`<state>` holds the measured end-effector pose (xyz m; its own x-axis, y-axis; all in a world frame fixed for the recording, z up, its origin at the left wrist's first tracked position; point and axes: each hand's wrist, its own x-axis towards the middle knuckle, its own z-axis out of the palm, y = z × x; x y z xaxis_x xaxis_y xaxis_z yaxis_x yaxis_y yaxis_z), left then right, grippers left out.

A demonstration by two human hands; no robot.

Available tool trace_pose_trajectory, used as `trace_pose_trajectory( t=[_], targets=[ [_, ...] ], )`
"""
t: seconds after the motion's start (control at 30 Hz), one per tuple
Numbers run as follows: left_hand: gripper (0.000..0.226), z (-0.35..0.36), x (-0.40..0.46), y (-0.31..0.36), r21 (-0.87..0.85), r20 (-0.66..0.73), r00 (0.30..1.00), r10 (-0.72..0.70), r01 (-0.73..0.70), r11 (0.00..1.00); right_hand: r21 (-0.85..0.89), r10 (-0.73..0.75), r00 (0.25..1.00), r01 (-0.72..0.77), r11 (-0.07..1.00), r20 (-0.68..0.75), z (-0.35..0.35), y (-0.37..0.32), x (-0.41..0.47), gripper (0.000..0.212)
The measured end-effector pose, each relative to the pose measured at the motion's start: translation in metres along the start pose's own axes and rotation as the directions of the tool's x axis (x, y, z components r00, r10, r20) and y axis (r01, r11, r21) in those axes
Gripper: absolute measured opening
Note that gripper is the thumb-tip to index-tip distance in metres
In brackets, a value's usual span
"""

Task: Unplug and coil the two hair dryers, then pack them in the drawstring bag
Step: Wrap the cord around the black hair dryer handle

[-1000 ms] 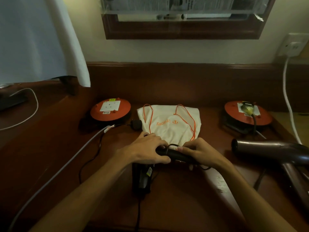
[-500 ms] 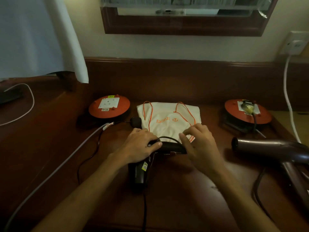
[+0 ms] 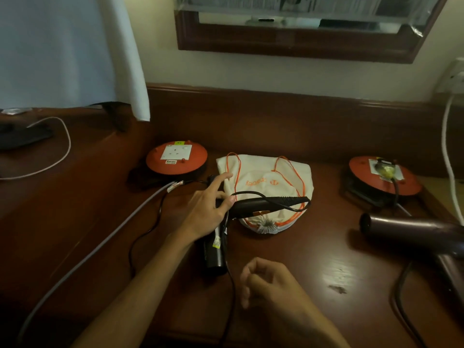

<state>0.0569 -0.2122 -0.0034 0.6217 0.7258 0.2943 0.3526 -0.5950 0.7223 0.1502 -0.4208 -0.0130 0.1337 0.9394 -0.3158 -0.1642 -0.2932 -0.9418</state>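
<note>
your left hand [image 3: 209, 212] rests on the black dryer [image 3: 251, 205] where handle meets barrel, thumb against the handle, fingers straight and spread toward the plug [image 3: 211, 179]; nothing is gripped. your right hand [image 3: 263, 280] hovers above the desk [image 3: 351, 267] near the front edge, fingers loosely curled, holding nothing.

the black dryer's handle lies across the near part of the bag [image 3: 266, 182], its barrel pointing toward you on the desk. its cord [image 3: 232, 285] loops over the handle and also trails off the front edge; it is not coiled. the plug lies on the desk between the left reel [image 3: 177, 159] and the bag, out of the socket on that reel.

the bag lies flat mid-desk, cream with orange drawstrings, gathered mouth toward you.

dryer 2 [image 3: 411, 229], brown, lies at the right, well apart from the bag. its cord [image 3: 401, 292] curves down the desk. a plug [image 3: 384, 168] sits in the right reel [image 3: 384, 175]; whether it belongs to that cord cannot be told.

a grey cable [image 3: 105, 237] runs from the left reel toward the lower left. a white cable [image 3: 448, 146] hangs from the wall socket [image 3: 454, 76] at right.
</note>
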Motion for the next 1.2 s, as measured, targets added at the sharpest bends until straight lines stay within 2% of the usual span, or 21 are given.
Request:
trace_pose_trajectory(
  t=[0.07, 0.13, 0.2, 0.23, 0.27, 0.3, 0.33, 0.4, 0.43, 0.5, 0.57, 0.63, 0.7, 0.77, 0.87, 0.93, 1.07, 1.2],
  targets=[
    [0.047, 0.0, -0.001, -0.002, -0.009, -0.012, 1.0, 0.007, -0.007, 1.0, -0.093, 0.063, 0.998, -0.065, 0.994, -0.025, 0.008, 0.005, -0.004, 0.018],
    [0.032, 0.002, -0.001, -0.003, 0.037, -0.038, 0.999, 0.007, -0.005, 0.999, -0.314, 0.038, 0.99, -0.08, 0.946, -0.137, 0.017, 0.017, 0.0, 0.033],
    [0.024, 0.004, -0.001, -0.005, 0.078, -0.072, 0.997, -0.019, 0.024, 0.997, -0.486, -0.085, 0.979, -0.016, 0.874, -0.187, 0.021, 0.021, 0.004, 0.026],
    [0.023, 0.005, -0.001, -0.007, 0.072, -0.081, 0.996, -0.031, 0.037, 0.997, -0.497, -0.122, 0.978, 0.022, 0.868, -0.17, 0.022, 0.019, 0.004, 0.016],
    [0.023, 0.004, -0.002, -0.009, 0.049, -0.088, 0.995, -0.038, 0.042, 0.998, -0.45, -0.119, 0.984, 0.048, 0.892, -0.132, 0.02, 0.015, 0.003, 0.012],
    [0.023, 0.003, -0.003, -0.011, 0.012, -0.098, 0.994, -0.039, 0.04, 0.999, -0.309, -0.073, 0.992, 0.038, 0.95, -0.102, 0.016, 0.013, 0.002, 0.014],
    [0.022, 0.001, -0.004, -0.014, -0.042, -0.115, 0.992, -0.045, 0.041, 0.998, -0.075, -0.014, 0.998, 0.01, 0.997, -0.06, 0.011, 0.01, 0.002, 0.014],
    [0.021, -0.007, -0.004, -0.016, -0.192, -0.154, 0.985, -0.076, 0.046, 0.98, 0.369, 0.031, 0.999, -0.04, 0.929, 0.03, -0.006, 0.005, 0.001, 0.011],
    [0.02, -0.011, -0.005, -0.016, -0.261, -0.165, 0.982, -0.089, 0.044, 0.964, 0.475, 0.036, 0.998, -0.059, 0.878, 0.057, -0.018, 0.003, 0.0, 0.015],
    [0.02, -0.017, -0.01, -0.015, -0.321, -0.171, 0.981, -0.088, 0.029, 0.947, 0.527, 0.039, 0.991, -0.101, 0.844, 0.127, -0.044, -0.001, -0.002, 0.034],
    [0.02, -0.02, -0.013, -0.016, -0.329, -0.151, 0.986, -0.076, 0.022, 0.944, 0.405, 0.056, 0.978, -0.135, 0.904, 0.201, -0.066, -0.009, -0.005, 0.043],
    [0.02, -0.019, -0.015, -0.018, -0.306, -0.124, 0.99, -0.059, 0.018, 0.952, 0.171, 0.107, 0.962, -0.152, 0.973, 0.249, -0.086, -0.013, -0.006, 0.036],
    [0.021, -0.016, -0.015, -0.021, -0.264, -0.105, 0.993, -0.046, 0.017, 0.964, -0.013, 0.148, 0.965, -0.148, 0.989, 0.215, -0.103, -0.015, -0.001, 0.025],
    [0.02, -0.013, -0.016, -0.022, -0.236, -0.082, 0.996, -0.03, 0.01, 0.972, -0.093, 0.151, 0.981, -0.141, 0.986, 0.12, -0.115, -0.018, 0.01, 0.02],
    [0.016, -0.009, -0.019, -0.017, -0.166, -0.025, 0.999, 0.039, -0.042, 0.985, -0.359, 0.097, 0.993, -0.115, 0.926, -0.068, -0.128, -0.032, 0.023, 0.018],
    [0.014, -0.007, -0.025, -0.013, -0.11, 0.008, 0.996, 0.09, -0.089, 0.99, -0.47, 0.02, 0.993, -0.073, 0.879, -0.117, -0.134, -0.043, 0.034, 0.018],
    [0.018, -0.005, -0.037, -0.009, 0.055, 0.091, 0.988, 0.125, -0.13, 0.99, -0.636, -0.107, 0.985, -0.001, 0.772, -0.132, -0.129, -0.067, 0.06, 0.022],
    [0.015, -0.001, -0.045, 0.002, 0.14, 0.203, 0.963, 0.18, -0.211, 0.968, -0.719, -0.129, 0.988, 0.032, 0.694, -0.08, -0.108, -0.087, 0.091, 0.024]
  ],
)
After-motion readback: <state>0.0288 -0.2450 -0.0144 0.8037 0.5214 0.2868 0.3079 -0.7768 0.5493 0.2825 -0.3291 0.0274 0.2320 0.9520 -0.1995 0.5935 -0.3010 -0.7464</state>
